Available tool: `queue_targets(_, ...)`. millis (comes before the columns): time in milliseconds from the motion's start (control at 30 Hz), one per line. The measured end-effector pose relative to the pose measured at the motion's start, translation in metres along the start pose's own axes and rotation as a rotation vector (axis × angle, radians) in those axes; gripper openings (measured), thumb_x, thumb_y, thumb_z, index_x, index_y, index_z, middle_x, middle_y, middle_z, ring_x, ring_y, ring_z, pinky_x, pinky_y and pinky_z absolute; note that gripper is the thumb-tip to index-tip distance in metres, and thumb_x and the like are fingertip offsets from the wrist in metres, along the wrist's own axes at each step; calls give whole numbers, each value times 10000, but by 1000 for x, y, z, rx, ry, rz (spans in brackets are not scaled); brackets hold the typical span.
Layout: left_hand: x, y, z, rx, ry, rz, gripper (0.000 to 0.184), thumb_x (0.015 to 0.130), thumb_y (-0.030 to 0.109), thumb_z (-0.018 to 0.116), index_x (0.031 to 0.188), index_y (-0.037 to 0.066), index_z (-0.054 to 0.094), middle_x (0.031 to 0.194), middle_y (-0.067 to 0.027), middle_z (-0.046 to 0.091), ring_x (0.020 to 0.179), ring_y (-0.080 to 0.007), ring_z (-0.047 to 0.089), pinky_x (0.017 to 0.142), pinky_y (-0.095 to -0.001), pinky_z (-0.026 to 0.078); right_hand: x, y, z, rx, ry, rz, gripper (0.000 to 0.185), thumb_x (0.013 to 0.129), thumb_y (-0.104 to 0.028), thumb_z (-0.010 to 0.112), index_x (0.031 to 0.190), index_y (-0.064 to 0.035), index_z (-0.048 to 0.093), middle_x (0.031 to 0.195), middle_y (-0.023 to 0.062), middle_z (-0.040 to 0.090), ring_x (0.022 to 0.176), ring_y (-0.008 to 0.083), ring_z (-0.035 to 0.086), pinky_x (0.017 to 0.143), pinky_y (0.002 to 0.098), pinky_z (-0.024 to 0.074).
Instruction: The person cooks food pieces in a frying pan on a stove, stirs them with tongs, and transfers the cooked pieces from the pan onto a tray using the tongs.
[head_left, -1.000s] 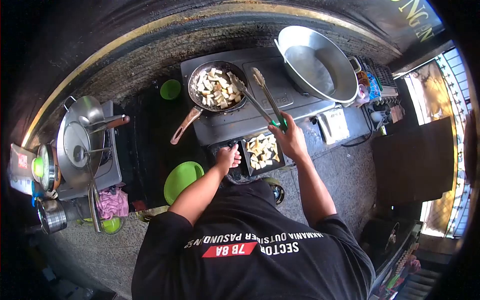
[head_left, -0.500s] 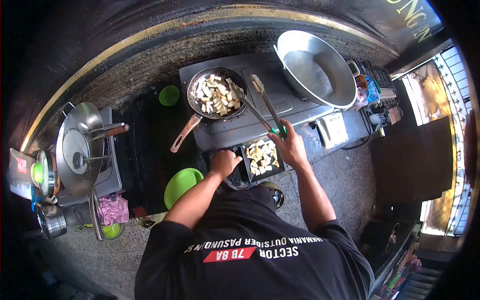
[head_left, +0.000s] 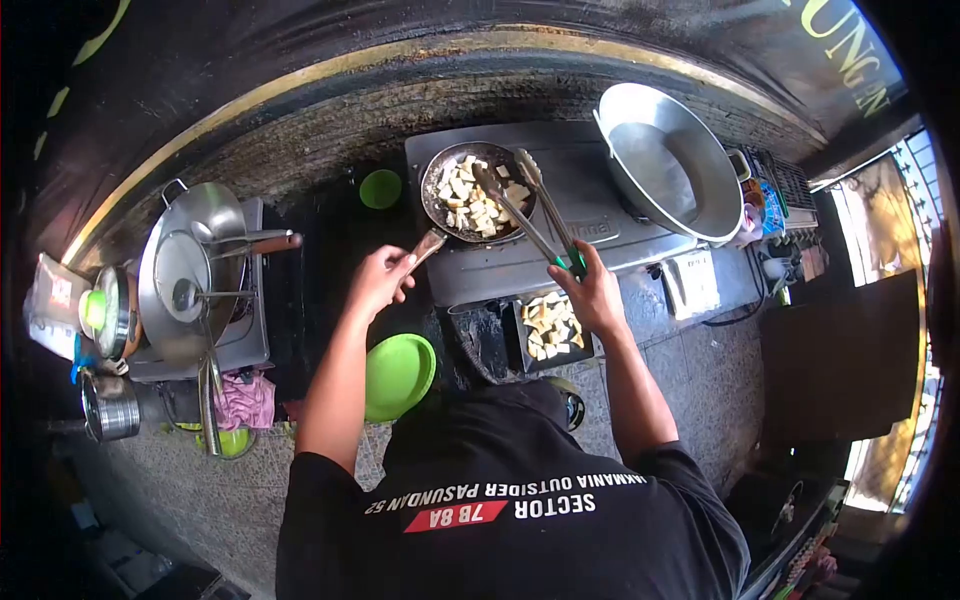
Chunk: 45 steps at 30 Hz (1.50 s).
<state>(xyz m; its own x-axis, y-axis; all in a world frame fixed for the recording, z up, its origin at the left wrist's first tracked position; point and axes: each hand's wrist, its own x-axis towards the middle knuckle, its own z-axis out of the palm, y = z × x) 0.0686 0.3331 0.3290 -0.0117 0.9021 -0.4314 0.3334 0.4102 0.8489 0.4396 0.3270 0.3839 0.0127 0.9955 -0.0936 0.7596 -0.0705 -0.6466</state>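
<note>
A dark frying pan (head_left: 432, 212) with pale, cut food pieces (head_left: 478, 208) sits on the stove's left side. My left hand (head_left: 382, 280) is at the end of its brown handle (head_left: 428, 248), fingers curled around it. My right hand (head_left: 596, 296) holds metal tongs (head_left: 548, 192) with green grips. Their tips reach over the pan, spread apart, one among the pieces and the other above the pan's right edge. Below the stove front, a black rectangular tray (head_left: 526, 356) contains more pale pieces, browned at some edges.
A large metal pan (head_left: 690, 165) occupies the stove's (head_left: 560, 255) right side. A green bowl (head_left: 380, 189) and a green plate (head_left: 400, 378) are left of the frying pan. Farther left, a wok (head_left: 165, 325) with ladles rests on another burner. White paper (head_left: 697, 283) lies at right.
My left hand has moved from beside the tray up to the frying pan's handle. The tongs have shifted further over the pan. The whole view has shifted slightly.
</note>
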Motion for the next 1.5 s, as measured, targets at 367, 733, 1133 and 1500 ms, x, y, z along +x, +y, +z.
queue_targets(367, 0, -25, 30, -368, -70, -27, 343, 1069, 399, 600, 913, 95, 615, 620, 88, 415, 490, -22, 336, 433, -217, 253, -2, 5, -34, -75, 81, -36, 696, 908, -490, 767, 1449, -126, 524, 1013, 250, 740, 1002, 441, 717, 858, 508, 544)
queue_targets(733, -23, -41, 53, 109, 263, 214, 456, 1028, 445, 609, 861, 22, 646, 645, -94, 611, 593, -232, 601, 594, -402, 458, -23, -50, -67, -297, -112, 43, 637, 936, -508, 707, 1426, -139, 533, 1039, 256, 744, 993, 438, 724, 868, 535, 556)
queue_targets(1133, -110, -23, 92, 27, 307, 249, 464, 1031, 429, 620, 840, 7, 590, 650, -144, 549, 589, -300, 549, 582, -431, 424, -66, -48, -51, -481, -150, -79, 554, 912, -383, 689, 1337, -65, 531, 905, 269, 730, 872, 460, 724, 795, 554, 560)
queue_targets(1500, -161, -34, 138, -65, 298, 116, 453, 1039, 433, 610, 893, 6, 642, 641, -91, 565, 594, -228, 559, 591, -391, 440, -106, 13, -39, -64, -336, -74, 459, 988, -398, 612, 1314, -75, 627, 1017, 276, 726, 992, 469, 695, 867, 526, 538)
